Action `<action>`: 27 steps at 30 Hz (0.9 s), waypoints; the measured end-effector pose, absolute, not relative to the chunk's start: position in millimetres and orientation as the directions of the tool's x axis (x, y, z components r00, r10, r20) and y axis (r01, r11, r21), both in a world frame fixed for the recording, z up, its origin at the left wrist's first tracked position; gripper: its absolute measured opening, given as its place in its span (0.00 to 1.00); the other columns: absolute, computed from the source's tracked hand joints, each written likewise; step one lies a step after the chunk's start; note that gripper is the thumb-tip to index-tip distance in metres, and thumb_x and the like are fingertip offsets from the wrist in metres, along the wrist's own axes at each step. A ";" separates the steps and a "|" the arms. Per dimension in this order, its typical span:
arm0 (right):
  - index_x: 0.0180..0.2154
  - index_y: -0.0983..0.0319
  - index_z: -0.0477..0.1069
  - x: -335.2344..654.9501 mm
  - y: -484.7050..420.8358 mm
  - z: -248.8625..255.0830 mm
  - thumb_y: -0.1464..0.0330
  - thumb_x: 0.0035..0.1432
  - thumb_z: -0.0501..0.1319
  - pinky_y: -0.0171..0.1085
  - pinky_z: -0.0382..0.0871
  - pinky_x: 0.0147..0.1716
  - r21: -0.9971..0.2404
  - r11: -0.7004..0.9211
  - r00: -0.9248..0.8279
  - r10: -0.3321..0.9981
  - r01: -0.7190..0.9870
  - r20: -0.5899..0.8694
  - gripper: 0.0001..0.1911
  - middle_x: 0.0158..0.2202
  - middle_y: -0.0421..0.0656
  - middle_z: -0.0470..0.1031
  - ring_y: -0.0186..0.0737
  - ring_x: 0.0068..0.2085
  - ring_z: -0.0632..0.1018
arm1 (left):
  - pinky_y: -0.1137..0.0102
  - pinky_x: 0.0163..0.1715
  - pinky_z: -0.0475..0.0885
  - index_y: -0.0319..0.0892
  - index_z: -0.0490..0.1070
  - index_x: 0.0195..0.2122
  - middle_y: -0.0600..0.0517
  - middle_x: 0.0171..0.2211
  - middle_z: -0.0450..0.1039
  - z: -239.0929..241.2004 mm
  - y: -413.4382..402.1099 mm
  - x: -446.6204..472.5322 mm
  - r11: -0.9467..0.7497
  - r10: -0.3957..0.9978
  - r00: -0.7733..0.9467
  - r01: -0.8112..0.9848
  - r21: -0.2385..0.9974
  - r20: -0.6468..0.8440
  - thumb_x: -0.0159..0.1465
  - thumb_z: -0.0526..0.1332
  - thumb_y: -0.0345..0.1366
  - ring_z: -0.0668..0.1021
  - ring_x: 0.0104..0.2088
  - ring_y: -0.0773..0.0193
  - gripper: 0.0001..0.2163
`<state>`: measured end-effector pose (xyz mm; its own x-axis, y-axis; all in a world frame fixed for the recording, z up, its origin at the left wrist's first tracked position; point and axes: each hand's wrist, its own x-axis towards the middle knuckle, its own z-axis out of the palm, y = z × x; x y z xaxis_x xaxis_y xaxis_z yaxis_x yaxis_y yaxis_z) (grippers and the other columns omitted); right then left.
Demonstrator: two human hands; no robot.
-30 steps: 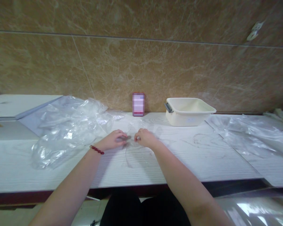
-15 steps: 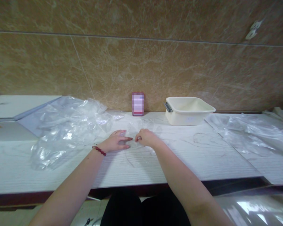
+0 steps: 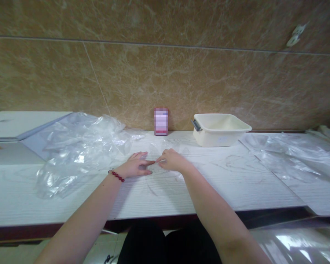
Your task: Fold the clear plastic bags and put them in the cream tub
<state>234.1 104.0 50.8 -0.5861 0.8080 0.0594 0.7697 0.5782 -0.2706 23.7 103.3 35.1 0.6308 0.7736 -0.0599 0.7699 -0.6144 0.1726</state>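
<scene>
A thin clear plastic bag (image 3: 154, 147) lies flat on the table under both hands; its outline is hard to see. My left hand (image 3: 134, 165), with a dark red bead bracelet at the wrist, rests on it with fingers spread, the index finger pointing right. Close against that fingertip, my right hand (image 3: 172, 160) has its fingers bent together in a pinch at the plastic. How much film lies between those fingers is too small to make out.
Crumpled clear plastic bags (image 3: 90, 146) are heaped to the left beside a white box (image 3: 22, 126). A phone (image 3: 161, 121) leans on the marbled wall. Right of it stands a cream plastic tub (image 3: 220, 137) with a grey handle. More clear plastic (image 3: 297, 157) lies far right.
My right hand has shifted slightly left, its index finger stretching out to meet my left index fingertip. My left hand has stayed almost still.
</scene>
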 end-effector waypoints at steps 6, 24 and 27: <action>0.39 0.49 0.70 235.7 106.3 48.7 0.58 0.42 0.60 0.36 0.59 0.38 -0.243 0.532 -0.563 0.823 0.811 -0.076 0.18 0.36 0.42 0.68 0.41 0.40 0.66 | 0.55 0.51 0.43 0.59 0.56 0.51 0.52 0.58 0.44 34.4 102.7 23.1 -0.550 0.816 0.568 0.820 0.156 -0.110 0.49 0.48 0.60 0.49 0.56 0.49 0.28; 0.40 0.49 0.69 251.9 116.2 48.5 0.59 0.37 0.63 0.34 0.59 0.40 -0.306 0.473 -0.535 0.830 0.826 -0.161 0.22 0.38 0.39 0.71 0.39 0.41 0.69 | 0.45 0.48 0.38 0.49 0.37 0.58 0.43 0.59 0.28 41.9 86.5 22.1 -0.566 0.773 0.566 0.819 0.091 -0.286 0.38 0.57 0.59 0.38 0.56 0.42 0.48; 0.40 0.50 0.69 252.2 116.8 48.5 0.60 0.37 0.63 0.33 0.60 0.40 -0.307 0.474 -0.536 0.828 0.825 -0.162 0.22 0.38 0.39 0.71 0.38 0.40 0.70 | 0.46 0.48 0.39 0.49 0.37 0.58 0.44 0.59 0.30 42.4 87.2 22.9 -0.580 0.770 0.586 0.808 0.107 -0.254 0.41 0.55 0.60 0.39 0.56 0.43 0.45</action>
